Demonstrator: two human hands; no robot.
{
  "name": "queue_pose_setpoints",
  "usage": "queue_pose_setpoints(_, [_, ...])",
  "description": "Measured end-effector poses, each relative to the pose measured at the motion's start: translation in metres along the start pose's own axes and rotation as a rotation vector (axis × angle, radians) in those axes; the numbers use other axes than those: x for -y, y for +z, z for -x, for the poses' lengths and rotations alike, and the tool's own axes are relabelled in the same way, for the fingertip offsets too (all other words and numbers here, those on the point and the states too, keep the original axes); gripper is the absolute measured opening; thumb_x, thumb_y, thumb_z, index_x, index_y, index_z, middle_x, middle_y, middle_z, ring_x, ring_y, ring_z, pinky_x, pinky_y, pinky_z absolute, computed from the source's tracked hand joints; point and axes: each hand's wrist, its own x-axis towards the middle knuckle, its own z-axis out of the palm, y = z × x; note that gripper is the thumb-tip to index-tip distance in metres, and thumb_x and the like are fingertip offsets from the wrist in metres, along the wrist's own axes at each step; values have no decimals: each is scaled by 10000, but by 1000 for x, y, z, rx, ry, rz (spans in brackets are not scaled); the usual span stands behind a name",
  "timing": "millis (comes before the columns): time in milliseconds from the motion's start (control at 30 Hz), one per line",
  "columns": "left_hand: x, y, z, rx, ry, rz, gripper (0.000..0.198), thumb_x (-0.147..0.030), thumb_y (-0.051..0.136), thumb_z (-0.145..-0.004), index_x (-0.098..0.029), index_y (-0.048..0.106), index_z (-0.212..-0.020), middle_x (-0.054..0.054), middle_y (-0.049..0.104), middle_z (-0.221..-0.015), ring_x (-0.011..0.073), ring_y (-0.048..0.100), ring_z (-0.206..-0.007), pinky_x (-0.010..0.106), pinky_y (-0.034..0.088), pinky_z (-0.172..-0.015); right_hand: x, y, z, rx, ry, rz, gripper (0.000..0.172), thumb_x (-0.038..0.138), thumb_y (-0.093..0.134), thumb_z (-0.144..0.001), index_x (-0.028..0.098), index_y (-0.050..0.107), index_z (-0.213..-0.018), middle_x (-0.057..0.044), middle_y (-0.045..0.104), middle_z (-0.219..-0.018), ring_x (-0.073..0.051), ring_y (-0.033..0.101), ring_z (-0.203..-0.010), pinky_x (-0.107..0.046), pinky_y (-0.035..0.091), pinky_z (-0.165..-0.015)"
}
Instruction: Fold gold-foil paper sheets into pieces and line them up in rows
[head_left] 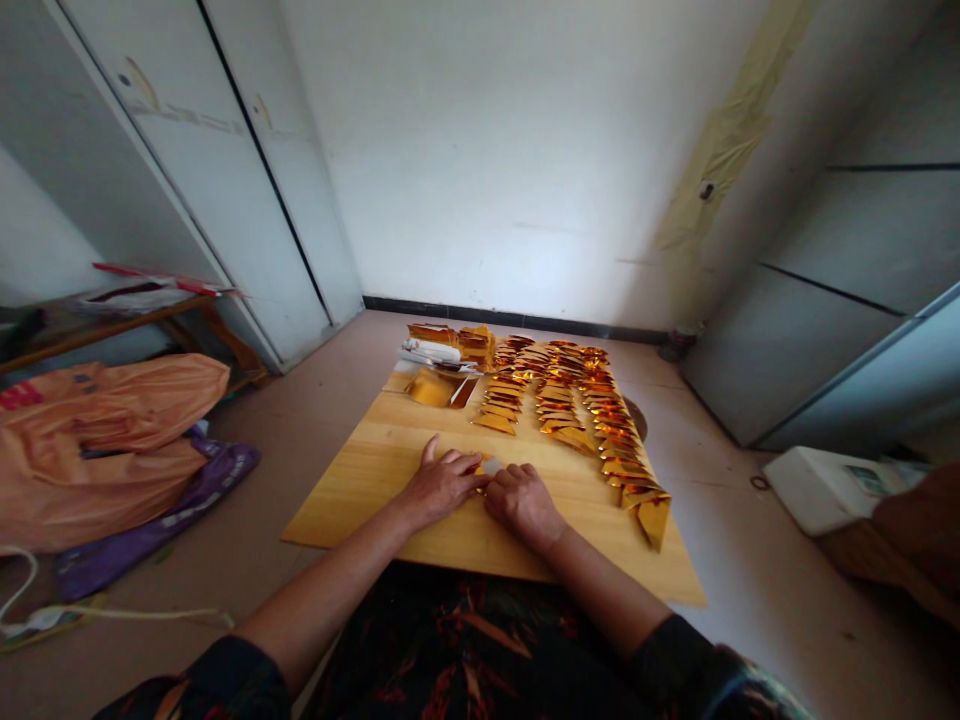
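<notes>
A small sheet of gold foil paper (490, 466) with a pale patch lies on the wooden board in front of me, mostly covered by my fingers. My left hand (441, 486) holds its left side, with one finger sticking up and the others bent onto the paper. Curled around the right side of the sheet is my right hand (521, 502), its fingers closed. Beyond my hands, folded gold foil pieces (606, 430) stand in overlapping rows. A stack of flat gold sheets (431, 389) lies at the left of these rows.
The wooden board (352, 490) rests low before me. A white roll-like bundle (431, 351) lies at its far left, near more gold paper (474, 345). Orange cloth or bag material (112, 440) is heaped left. A white box (817, 488) is on the right; cabinets flank both sides.
</notes>
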Motion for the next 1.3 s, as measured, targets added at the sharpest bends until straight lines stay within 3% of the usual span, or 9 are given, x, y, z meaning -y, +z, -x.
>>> queue_pose_setpoints(333, [-21,0,-4,-89,-13,-77,197,-340,473,-934,-314,640,-1035,25,677,-1087,214,572,-974,575,95,-1078,7,4,7,-26,119,88,141,163,497,-904,177,633,-870,-82,622,-803,-209,511,-773,-337,302,-673])
queue_pose_setpoints(500, [-32,2,2,-127,-52,-28,213,-310,538,-888,-284,616,-1084,46,680,-1036,224,555,-970,513,201,-1034,-2,4,19,-68,113,70,140,150,503,-900,180,617,-823,-78,615,-802,-205,496,-776,-336,298,-706])
queue_pose_setpoints(767, [-34,6,0,-190,-69,2,241,-163,427,-898,-238,655,-924,45,682,-814,204,568,-862,418,337,-889,-21,8,29,-122,250,-43,141,155,527,-885,198,614,-783,-36,630,-782,-173,518,-783,-290,291,-703])
queue_pose_setpoints(967, [-28,12,-7,-250,-231,185,159,-138,522,-826,-214,639,-902,33,687,-866,196,594,-867,338,421,-825,-22,5,25,-113,340,-171,126,161,503,-912,201,620,-891,-34,661,-848,-167,556,-832,-267,302,-717])
queue_pose_setpoints(1133, [-21,18,-15,-275,-394,399,139,-135,544,-800,-212,643,-860,15,693,-876,165,619,-858,282,464,-800,-18,10,18,-87,442,-102,136,167,480,-928,198,602,-875,-42,660,-834,-177,558,-807,-281,291,-699])
queue_pose_setpoints(1300, [-25,18,-24,-256,-510,412,143,-149,553,-806,-219,661,-869,-8,712,-881,157,630,-844,279,451,-791,-12,13,14,-95,501,-46,133,144,474,-926,191,589,-877,-50,651,-816,-179,551,-796,-287,278,-689])
